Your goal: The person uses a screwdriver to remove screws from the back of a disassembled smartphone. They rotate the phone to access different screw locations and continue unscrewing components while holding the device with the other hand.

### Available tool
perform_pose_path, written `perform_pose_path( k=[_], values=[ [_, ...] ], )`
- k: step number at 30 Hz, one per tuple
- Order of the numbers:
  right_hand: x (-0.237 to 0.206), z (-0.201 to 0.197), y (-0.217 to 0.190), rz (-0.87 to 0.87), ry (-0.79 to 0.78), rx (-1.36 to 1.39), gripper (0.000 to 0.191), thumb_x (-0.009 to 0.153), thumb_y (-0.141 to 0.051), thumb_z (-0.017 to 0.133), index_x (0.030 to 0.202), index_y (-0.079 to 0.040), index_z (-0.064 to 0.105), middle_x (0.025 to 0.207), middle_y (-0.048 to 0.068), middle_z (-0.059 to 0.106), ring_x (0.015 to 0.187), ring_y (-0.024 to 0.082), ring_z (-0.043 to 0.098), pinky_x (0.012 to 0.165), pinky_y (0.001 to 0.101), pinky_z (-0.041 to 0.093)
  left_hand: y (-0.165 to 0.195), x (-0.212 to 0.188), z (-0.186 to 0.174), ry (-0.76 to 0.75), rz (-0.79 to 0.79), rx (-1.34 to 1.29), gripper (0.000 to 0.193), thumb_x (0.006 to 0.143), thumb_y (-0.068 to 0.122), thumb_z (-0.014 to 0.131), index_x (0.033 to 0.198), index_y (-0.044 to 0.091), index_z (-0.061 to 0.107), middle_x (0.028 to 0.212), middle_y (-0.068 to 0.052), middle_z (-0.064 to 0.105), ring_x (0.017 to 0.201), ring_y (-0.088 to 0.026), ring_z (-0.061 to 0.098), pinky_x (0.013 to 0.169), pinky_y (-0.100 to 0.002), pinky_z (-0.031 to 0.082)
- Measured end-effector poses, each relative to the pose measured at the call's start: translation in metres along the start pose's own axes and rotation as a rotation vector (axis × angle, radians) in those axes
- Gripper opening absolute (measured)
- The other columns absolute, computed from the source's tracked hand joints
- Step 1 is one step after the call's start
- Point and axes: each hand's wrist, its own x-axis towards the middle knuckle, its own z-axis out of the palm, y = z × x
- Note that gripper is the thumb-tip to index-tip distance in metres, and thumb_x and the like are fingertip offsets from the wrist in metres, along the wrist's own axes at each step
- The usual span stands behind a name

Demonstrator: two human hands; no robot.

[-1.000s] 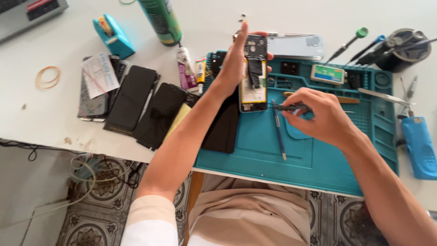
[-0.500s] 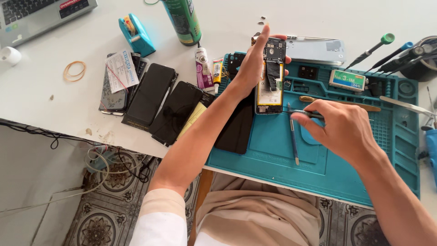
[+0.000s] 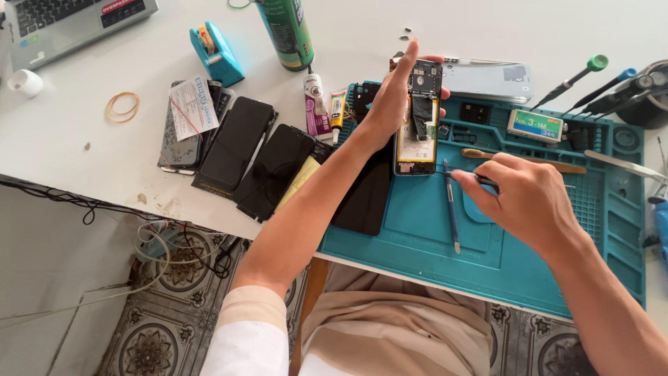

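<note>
My left hand [image 3: 391, 104] grips an opened phone [image 3: 418, 124] by its left edge, holding it tilted above the teal repair mat [image 3: 417, 237]; the battery and dark circuit board show. My right hand [image 3: 523, 198] is closed around a thin dark tool [image 3: 465, 175] whose tip points left toward the phone's lower right corner. A blue-handled pick [image 3: 451, 209] lies on the mat just left of that hand. A dark phone panel [image 3: 363, 195] lies under my left forearm.
Several dark phone screens [image 3: 240, 143] lie left of the mat on the white table. Glue tubes [image 3: 318, 104], a green can [image 3: 287, 31], a teal tape dispenser [image 3: 216, 52], a laptop [image 3: 69, 21], a silver back cover [image 3: 490, 80], a staple box [image 3: 534, 125] and screwdrivers [image 3: 577, 76] stand around.
The view has shifted so the table contents sit further right and lower. My hands keep the same hold on the phone and the thin tool.
</note>
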Motion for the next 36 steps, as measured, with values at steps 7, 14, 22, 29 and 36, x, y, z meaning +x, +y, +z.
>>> perform_pose_path(
  k=[7,14,22,29,36],
  values=[
    [0.002,-0.001,0.003,-0.098,0.006,0.194,0.021,0.087,-0.027,0.080,0.099,-0.009,0.077,0.084,0.006,0.072,0.062,0.021,0.068,0.055,0.0339,0.054,-0.001,0.001,0.000,0.009,0.009,0.012,0.084,0.093,0.076,0.037,0.132,0.005,0.059,0.086,-0.014,0.073,0.071,-0.024,0.077,0.062,-0.035,0.065],
    [0.000,-0.001,0.001,-0.061,-0.028,0.263,0.028,0.085,-0.023,0.082,0.108,-0.009,0.075,0.085,0.006,0.071,0.065,0.020,0.068,0.057,0.0316,0.055,0.001,0.002,0.002,0.006,0.019,0.029,0.084,0.092,0.076,0.037,0.131,0.005,0.059,0.085,-0.014,0.074,0.070,-0.023,0.078,0.061,-0.034,0.066],
    [0.000,-0.002,-0.003,-0.079,-0.003,0.151,0.031,0.085,-0.029,0.080,0.105,-0.005,0.077,0.082,0.005,0.069,0.060,0.021,0.066,0.057,0.0348,0.055,0.001,0.002,0.002,-0.003,0.008,0.011,0.083,0.093,0.075,0.037,0.131,0.005,0.059,0.085,-0.014,0.074,0.071,-0.023,0.078,0.063,-0.034,0.066],
    [-0.002,-0.005,-0.011,-0.214,0.109,0.040,0.021,0.087,-0.026,0.076,0.093,-0.007,0.078,0.079,0.005,0.068,0.066,0.025,0.067,0.060,0.0369,0.054,0.003,0.001,0.001,-0.014,0.002,0.000,0.085,0.093,0.077,0.035,0.132,0.006,0.059,0.087,-0.014,0.074,0.073,-0.024,0.078,0.064,-0.035,0.065],
    [-0.004,-0.006,-0.011,-0.152,0.087,-0.012,0.038,0.084,-0.035,0.080,0.107,-0.005,0.074,0.080,0.006,0.068,0.062,0.027,0.066,0.056,0.0395,0.053,0.001,-0.001,0.000,-0.010,0.002,0.025,0.086,0.092,0.078,0.033,0.132,0.007,0.059,0.087,-0.014,0.074,0.073,-0.023,0.078,0.064,-0.035,0.066]
  ],
)
